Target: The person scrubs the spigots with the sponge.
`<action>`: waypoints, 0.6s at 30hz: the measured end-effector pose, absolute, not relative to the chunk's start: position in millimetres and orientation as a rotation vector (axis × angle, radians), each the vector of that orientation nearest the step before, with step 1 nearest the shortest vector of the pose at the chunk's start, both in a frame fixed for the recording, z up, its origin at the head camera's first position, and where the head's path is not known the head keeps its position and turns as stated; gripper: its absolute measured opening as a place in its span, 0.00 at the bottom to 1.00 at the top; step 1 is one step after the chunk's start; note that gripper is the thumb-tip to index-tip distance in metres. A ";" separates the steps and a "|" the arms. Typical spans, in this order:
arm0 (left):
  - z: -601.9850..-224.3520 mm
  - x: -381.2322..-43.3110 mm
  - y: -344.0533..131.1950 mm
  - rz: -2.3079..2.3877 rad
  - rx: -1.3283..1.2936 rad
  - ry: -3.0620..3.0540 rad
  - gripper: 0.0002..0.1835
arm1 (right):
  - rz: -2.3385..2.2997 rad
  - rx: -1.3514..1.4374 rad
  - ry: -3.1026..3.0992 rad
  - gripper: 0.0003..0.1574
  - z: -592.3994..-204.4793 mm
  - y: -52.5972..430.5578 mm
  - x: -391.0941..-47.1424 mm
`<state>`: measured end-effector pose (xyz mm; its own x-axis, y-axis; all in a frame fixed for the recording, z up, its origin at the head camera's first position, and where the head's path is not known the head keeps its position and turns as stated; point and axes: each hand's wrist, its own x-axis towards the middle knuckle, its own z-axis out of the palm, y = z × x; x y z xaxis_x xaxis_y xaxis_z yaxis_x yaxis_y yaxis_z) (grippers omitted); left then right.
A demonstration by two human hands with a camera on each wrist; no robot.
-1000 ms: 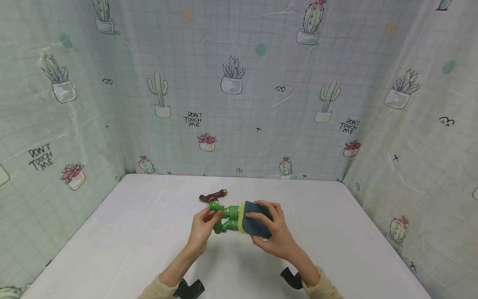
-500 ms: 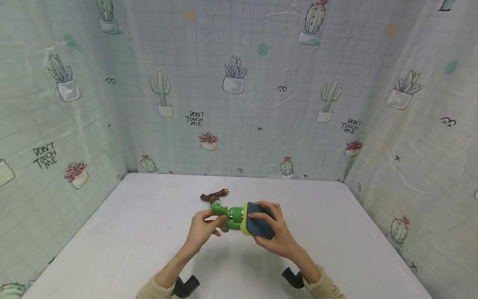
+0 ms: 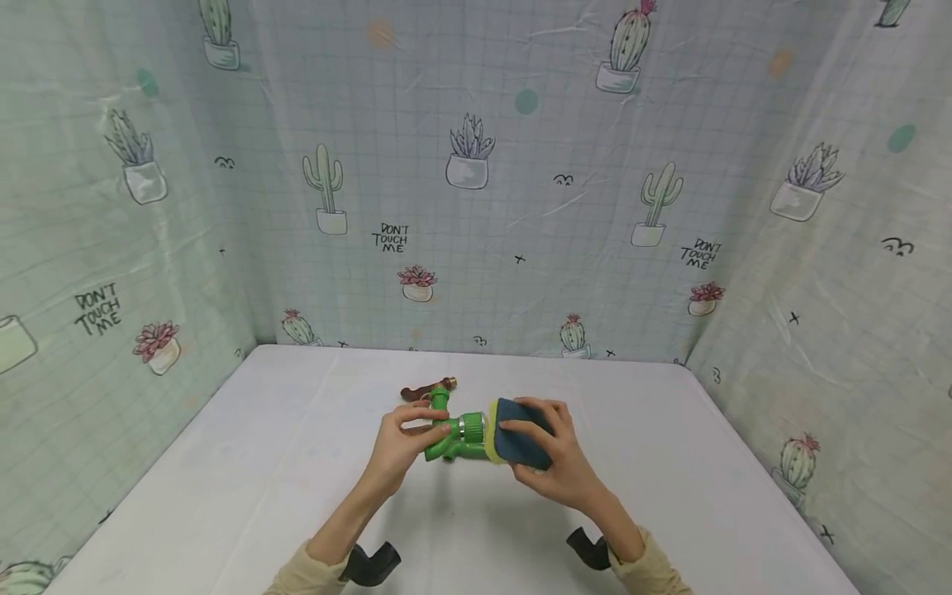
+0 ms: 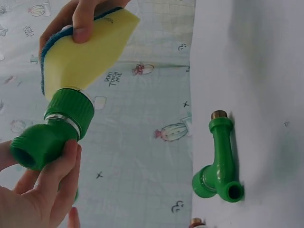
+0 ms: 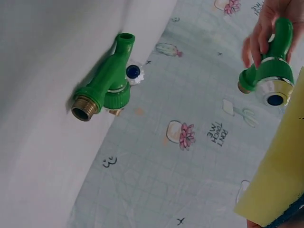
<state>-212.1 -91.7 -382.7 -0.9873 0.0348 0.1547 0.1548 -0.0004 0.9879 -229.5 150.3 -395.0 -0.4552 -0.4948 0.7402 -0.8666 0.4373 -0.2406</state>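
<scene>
My left hand [image 3: 397, 446] pinches a green tap [image 4: 54, 135] with a ribbed knob and a silver ring. Above the white table, the tap's knob end faces a sponge [image 3: 524, 434], yellow with a blue scouring side. My right hand [image 3: 554, 459] grips that sponge, fingers spread over the blue side. In the left wrist view the yellow side [image 4: 90, 57] overlaps the knob end; whether they touch I cannot tell. A second green tap [image 5: 104, 73], with a brass threaded end, lies on the table below the hands. Fingers partly cover the held tap.
Behind the left hand a brown tap [image 3: 426, 392] with a brass end lies on the white table [image 3: 297, 463]. Black curved pieces [image 3: 372, 566] sit at both wrists. A cactus-print curtain [image 3: 476, 223] encloses the back and sides.
My left hand has turned the held tap, so one end now points away toward the back. Both hands have shifted slightly right in the head view. The right hand keeps its grip on the sponge.
</scene>
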 end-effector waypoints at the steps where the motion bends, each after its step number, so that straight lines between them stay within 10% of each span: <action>1: -383.9 -211.7 -90.4 -2.146 -0.212 -2.173 0.15 | 0.825 1.125 -2.110 0.27 -392.7 149.7 -230.3; 18: -396.1 -218.8 -76.7 -2.127 -0.286 -2.261 0.23 | 0.518 1.196 -2.360 0.27 -384.2 131.7 -238.1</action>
